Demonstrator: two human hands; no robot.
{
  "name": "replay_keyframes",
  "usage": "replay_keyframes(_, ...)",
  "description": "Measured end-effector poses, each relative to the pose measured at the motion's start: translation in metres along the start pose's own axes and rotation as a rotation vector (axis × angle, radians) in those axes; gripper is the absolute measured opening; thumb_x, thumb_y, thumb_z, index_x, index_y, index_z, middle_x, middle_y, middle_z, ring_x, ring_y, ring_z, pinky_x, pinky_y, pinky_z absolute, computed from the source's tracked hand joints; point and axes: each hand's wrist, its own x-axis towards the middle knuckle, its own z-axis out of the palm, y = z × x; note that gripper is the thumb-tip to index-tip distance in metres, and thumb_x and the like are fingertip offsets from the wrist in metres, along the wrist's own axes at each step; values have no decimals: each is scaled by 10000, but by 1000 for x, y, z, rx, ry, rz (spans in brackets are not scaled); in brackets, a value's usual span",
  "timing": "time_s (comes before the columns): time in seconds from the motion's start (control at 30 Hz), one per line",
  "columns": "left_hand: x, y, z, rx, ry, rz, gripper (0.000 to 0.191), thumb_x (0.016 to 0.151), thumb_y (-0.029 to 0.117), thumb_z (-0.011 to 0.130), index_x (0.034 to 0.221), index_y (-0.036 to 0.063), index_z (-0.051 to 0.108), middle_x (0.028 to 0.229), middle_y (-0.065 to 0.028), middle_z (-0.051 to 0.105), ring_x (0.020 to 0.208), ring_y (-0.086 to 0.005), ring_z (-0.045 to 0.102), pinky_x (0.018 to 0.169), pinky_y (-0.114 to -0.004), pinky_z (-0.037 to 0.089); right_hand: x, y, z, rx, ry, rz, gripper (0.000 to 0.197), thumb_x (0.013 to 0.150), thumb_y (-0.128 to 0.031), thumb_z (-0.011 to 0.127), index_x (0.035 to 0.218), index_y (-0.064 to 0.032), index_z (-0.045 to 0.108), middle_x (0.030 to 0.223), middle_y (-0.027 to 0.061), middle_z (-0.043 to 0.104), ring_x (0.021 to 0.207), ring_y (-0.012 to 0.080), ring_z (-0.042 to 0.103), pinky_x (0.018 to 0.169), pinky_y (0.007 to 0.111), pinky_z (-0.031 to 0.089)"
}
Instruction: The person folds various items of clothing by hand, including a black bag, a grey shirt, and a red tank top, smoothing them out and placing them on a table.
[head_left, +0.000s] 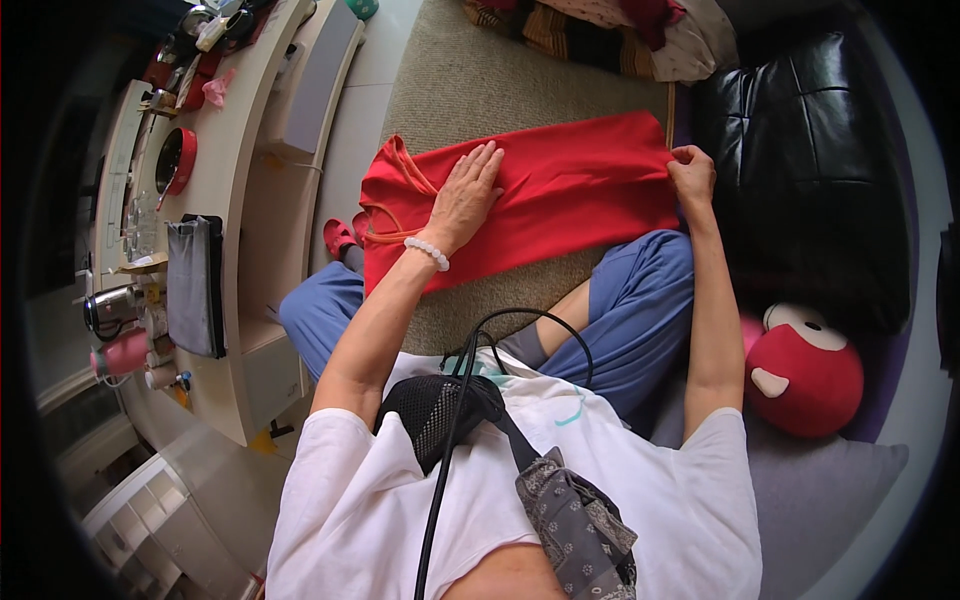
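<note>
A red garment with thin orange straps (562, 180) lies spread out and folded lengthwise on a woven beige couch cover in front of me. My left hand (465, 196) rests palm down on the cloth near the straps, fingers extended and close together, with a white bead bracelet at the wrist. At the garment's far right edge, my right hand (691, 176) pinches the hem between thumb and fingers. The orange straps (390, 217) lie to the left of my left hand. Slight wrinkles run across the middle of the cloth.
Rumpled clothes (600, 30) are heaped at the couch's far end. A black tufted cushion (810, 165) and a round red plush toy (806, 375) are on the right. To the left, a long cabinet (247, 187) bears a folded grey cloth (191, 285) and kettles. A black cable crosses my lap.
</note>
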Motion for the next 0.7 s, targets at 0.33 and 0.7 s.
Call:
replay_keyframes(0.33,6,4,-9,-64,-158,-18,532,801,227,660,1300,207,476,1484,-98,272,1377,-327,210,1116,-489,191,-6,-6,-8,17,-35,-147,240,699,-68,542,890,-82,688,847,131,689,812,254,666,769,344,512)
replay_keyframes(0.7,17,-10,-15,-401,-268,-72,196,799,164,644,988,112,636,1421,-122,350,1380,-351,194,1116,-512,168,-13,-12,-3,-113,-42,-158,297,738,-155,581,997,-24,639,974,191,659,967,343,623,848,389,483)
